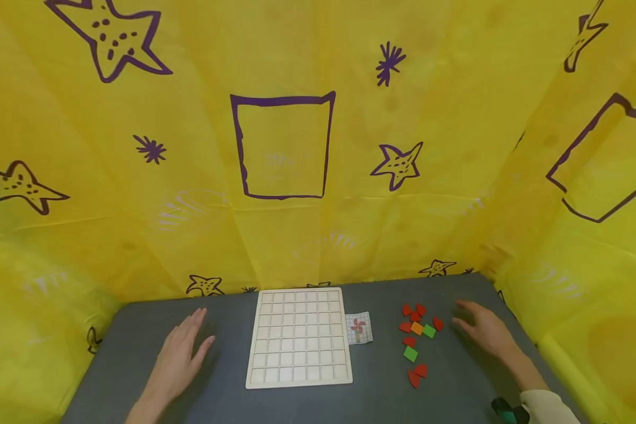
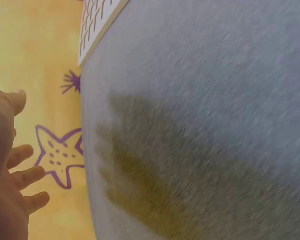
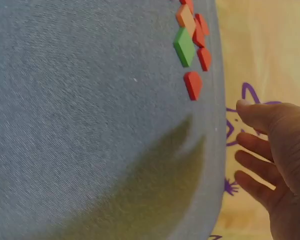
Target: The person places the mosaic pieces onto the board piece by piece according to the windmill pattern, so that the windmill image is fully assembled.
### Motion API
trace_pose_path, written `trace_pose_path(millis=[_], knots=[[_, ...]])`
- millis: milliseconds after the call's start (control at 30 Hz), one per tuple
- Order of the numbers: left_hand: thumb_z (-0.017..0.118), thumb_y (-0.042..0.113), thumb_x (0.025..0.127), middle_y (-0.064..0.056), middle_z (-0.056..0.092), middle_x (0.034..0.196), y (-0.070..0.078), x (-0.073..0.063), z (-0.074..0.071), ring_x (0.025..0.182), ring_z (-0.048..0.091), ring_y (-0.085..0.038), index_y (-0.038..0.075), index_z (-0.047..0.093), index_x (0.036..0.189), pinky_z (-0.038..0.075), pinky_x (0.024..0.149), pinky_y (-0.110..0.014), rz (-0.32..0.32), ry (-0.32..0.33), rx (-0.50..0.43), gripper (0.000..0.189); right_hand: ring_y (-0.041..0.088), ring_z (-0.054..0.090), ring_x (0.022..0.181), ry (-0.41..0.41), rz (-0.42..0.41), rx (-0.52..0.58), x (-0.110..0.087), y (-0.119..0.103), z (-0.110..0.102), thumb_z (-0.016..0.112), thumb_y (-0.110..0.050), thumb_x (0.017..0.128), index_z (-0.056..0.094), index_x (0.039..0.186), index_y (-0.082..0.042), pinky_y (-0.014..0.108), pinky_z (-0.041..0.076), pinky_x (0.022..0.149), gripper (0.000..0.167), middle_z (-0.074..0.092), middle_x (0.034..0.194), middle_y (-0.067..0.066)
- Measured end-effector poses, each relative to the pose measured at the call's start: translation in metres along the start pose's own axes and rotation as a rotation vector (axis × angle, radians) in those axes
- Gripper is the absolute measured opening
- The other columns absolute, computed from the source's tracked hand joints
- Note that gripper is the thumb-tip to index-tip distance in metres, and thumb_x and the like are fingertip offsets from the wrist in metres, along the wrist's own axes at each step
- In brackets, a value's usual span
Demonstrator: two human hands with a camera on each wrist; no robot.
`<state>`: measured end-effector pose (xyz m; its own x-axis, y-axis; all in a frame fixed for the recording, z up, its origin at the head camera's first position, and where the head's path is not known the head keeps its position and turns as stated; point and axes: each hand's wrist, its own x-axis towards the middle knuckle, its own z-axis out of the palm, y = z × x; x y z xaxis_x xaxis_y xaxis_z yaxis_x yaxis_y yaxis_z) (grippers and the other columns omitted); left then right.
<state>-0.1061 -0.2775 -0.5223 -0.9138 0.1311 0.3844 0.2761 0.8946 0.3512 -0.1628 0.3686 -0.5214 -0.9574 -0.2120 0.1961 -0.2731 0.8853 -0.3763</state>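
Observation:
My left hand (image 1: pixel 176 357) hovers over the grey table left of a white grid board (image 1: pixel 299 338), fingers extended and holding nothing. On the other side, my right hand (image 1: pixel 489 331) is held above the table with fingers relaxed and nothing in them. Just left of it lie several small flat pieces: red quarter-round ones such as the red piece (image 1: pixel 438 323), an orange square (image 1: pixel 416 328) and two green squares, one being the green square (image 1: pixel 410 353). Against the board's right edge is a small card (image 1: pixel 358 327) printed with a grid and a red pinwheel-like figure.
A yellow cloth (image 1: pixel 281 235) with purple starfish and square drawings rises behind the table (image 1: pixel 381 394) and along both sides. Near the right forearm, a dark band (image 1: pixel 503 409) shows at the sleeve.

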Motion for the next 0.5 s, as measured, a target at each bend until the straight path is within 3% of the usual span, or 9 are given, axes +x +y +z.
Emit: trace_pose_path(millis=[133,300,500], knots=[[0.077,0.029,0.085,-0.028,0.046,0.143,0.010,-0.002,0.007,0.127,0.045,-0.049,-0.003,0.043,0.144,0.034,0.099,-0.066,-0.013,-0.052,-0.012,0.075,0.042,0.064,0.099,0.031,-0.003,0.016,-0.003,-0.002,0.005,0.074,-0.012,0.087,0.064,0.121,0.006,0.057,0.052,0.080,0.039,0.067,0.112,0.023],[0.079,0.051,0.076,-0.023,0.039,0.151,0.021,-0.006,0.019,0.136,0.037,-0.046,0.002,0.039,0.149,0.028,0.106,-0.066,-0.023,-0.204,-0.023,0.096,0.028,0.068,0.080,0.103,-0.032,0.032,-0.005,-0.005,0.009,0.074,-0.008,0.086,0.069,0.114,0.003,0.043,0.056,0.066,0.031,0.071,0.100,0.013],[0.078,0.059,0.071,-0.020,0.035,0.154,0.030,-0.011,0.032,0.140,0.032,-0.045,0.006,0.036,0.152,0.024,0.108,-0.067,-0.030,-0.340,-0.047,0.105,0.023,0.067,0.075,0.149,-0.075,0.033,-0.006,-0.010,0.016,0.076,-0.003,0.083,0.070,0.110,0.002,0.035,0.056,0.061,0.028,0.071,0.096,0.010]])
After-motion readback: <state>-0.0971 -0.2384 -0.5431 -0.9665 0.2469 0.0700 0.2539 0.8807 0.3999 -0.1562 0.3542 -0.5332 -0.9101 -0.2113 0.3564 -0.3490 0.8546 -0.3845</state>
